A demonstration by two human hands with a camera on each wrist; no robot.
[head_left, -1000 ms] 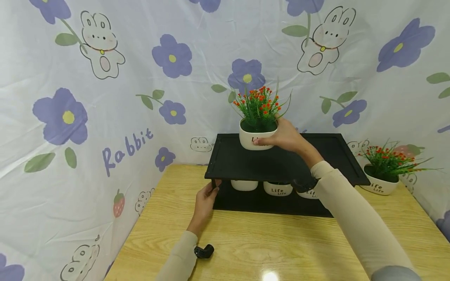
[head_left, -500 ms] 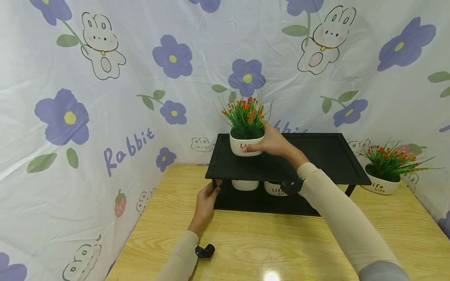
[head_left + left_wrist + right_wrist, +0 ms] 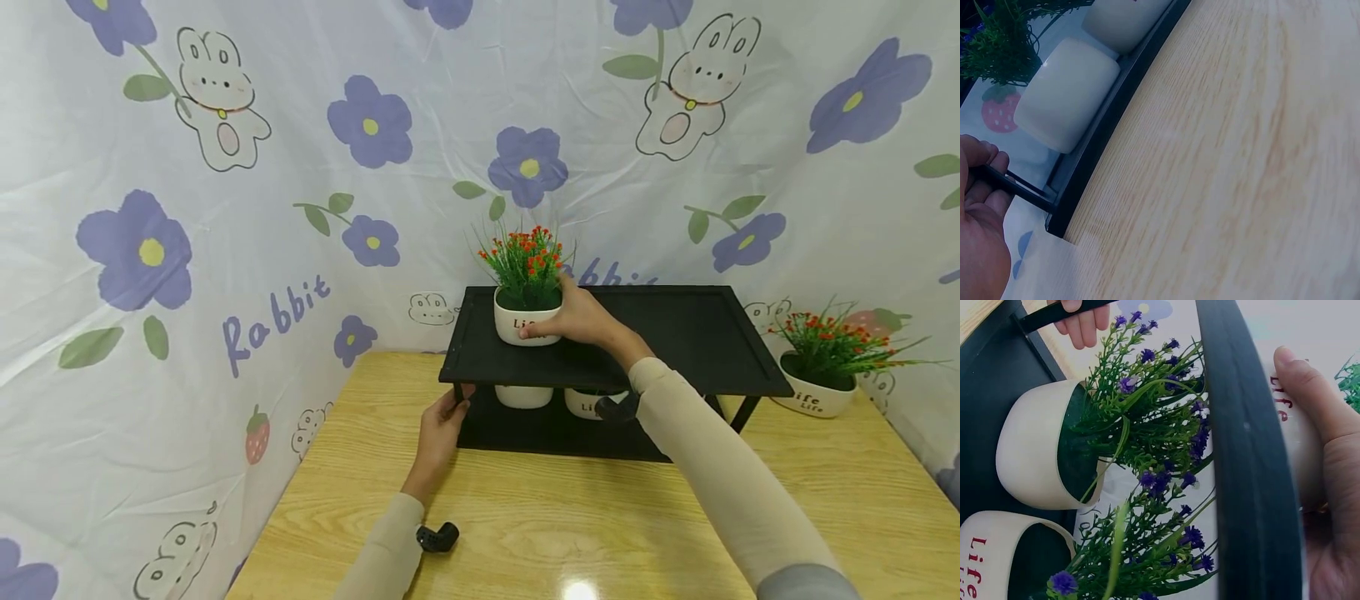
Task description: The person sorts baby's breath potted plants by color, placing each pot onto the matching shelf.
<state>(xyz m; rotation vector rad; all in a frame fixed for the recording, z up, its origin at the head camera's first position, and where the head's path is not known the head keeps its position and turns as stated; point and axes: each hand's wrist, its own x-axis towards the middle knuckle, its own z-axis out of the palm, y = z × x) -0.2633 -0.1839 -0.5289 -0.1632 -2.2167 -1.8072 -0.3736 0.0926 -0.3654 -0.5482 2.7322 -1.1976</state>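
Note:
A white pot (image 3: 507,327) marked "Life", planted with small orange-red flowers (image 3: 528,258), is upright at the left end of the black two-tier shelf's top board (image 3: 667,333). My right hand (image 3: 588,318) grips this pot from its right side, thumb across the front; whether its base touches the board I cannot tell. My left hand (image 3: 438,429) holds the shelf's front left post (image 3: 1019,190), fingers curled round it. On the lower board stand white pots (image 3: 1038,444) with purple flowers (image 3: 1157,481); the top board and right arm partly hide them in the head view.
Another white pot (image 3: 813,398) with orange-red flowers stands on the wooden table (image 3: 525,508) beyond the shelf's right end. A printed cloth (image 3: 300,208) with rabbits and purple flowers hangs behind and along the left side.
My right hand has carried the orange-red flower pot leftward and down toward the top board's left end. My left hand has stayed on the post.

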